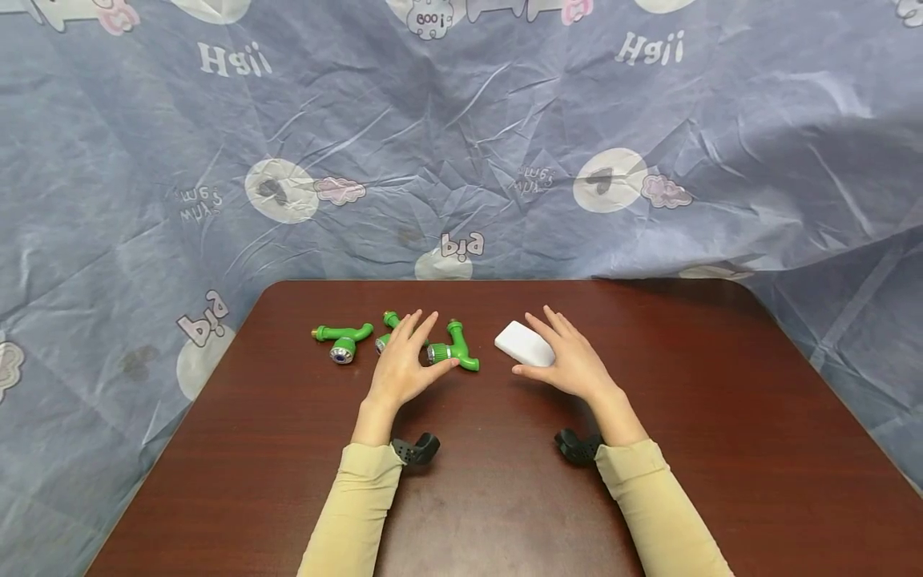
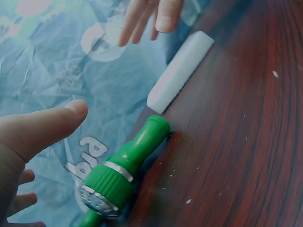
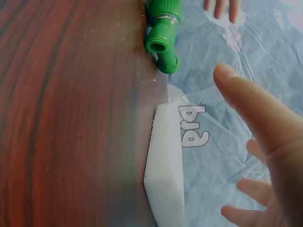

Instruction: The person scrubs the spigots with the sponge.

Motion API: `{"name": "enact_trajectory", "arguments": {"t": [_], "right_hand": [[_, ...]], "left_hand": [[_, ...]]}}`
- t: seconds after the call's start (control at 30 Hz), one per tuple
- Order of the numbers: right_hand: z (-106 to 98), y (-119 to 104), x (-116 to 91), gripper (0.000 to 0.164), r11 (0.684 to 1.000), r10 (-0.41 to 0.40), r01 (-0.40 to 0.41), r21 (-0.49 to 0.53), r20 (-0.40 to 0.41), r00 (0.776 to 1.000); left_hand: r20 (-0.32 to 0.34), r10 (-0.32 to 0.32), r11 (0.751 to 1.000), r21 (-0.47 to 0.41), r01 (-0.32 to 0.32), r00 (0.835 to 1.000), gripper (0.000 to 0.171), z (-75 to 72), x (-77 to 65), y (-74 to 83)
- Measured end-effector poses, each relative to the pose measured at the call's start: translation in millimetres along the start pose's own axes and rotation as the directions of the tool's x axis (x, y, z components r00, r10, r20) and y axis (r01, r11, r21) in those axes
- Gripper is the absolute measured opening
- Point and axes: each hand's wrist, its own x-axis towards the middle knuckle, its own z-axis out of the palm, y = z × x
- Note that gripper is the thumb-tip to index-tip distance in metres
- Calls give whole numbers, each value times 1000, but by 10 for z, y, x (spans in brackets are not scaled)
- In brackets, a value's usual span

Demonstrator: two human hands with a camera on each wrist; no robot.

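Three green faucets lie on the dark wooden table: one at the left (image 1: pixel 343 340), a middle faucet (image 1: pixel 390 320) partly hidden behind my left hand, and a right faucet (image 1: pixel 454 350) with a ribbed knob. Over the middle and right faucets hovers my left hand (image 1: pixel 405 365), its fingers spread and holding nothing. A white rectangular block (image 1: pixel 524 344) lies flat to the right of the faucets. My right hand (image 1: pixel 577 361) is held above the block's right end with fingers extended and thumb apart. In the right wrist view the block (image 3: pixel 164 165) shows a gap from the thumb.
The brown table (image 1: pixel 476 497) has rounded far corners. Behind it hangs a wrinkled blue-grey printed sheet (image 1: pixel 433 120). A black wrist device (image 1: pixel 418 449) sits on my left wrist and another (image 1: pixel 578 446) on my right. Small white crumbs dot the tabletop.
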Motion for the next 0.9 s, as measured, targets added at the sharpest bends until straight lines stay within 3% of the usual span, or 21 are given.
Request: {"name": "enact_trajectory", "arguments": {"t": [0.17, 0.27, 0.37, 0.47, 0.57, 0.67, 0.73, 0.9], "right_hand": [[47, 32, 19, 83, 986, 81, -70, 153, -64, 995], [93, 67, 28, 78, 962, 140, -113, 249, -94, 986], [148, 105, 34, 74, 927, 198, -143, 347, -130, 972], [220, 147, 37, 71, 888, 247, -154, 433, -166, 955], [292, 192, 31, 70, 872, 261, -153, 465, -178, 949], [333, 229, 16, 72, 863, 268, -163, 479, -161, 950], [342, 255, -2, 74, 856, 273, -176, 486, -137, 952], [346, 297, -37, 75, 834, 297, -217, 507, -82, 951]], "left_hand": [[-40, -112, 981, -166, 104, 993, 76, 104, -23, -63], [-46, -184, 942, -294, 163, 982, 74, 171, -41, -118], [-41, -233, 878, -439, 192, 971, 72, 236, -54, -176], [-7, -262, 794, -569, 212, 965, 72, 291, -60, -235], [52, -287, 715, -653, 250, 956, 73, 320, -63, -297], [104, -307, 662, -691, 290, 946, 73, 321, -59, -345], [125, -306, 639, -707, 301, 944, 71, 315, -57, -363], [152, -294, 623, -718, 310, 944, 67, 314, -58, -382]]}}
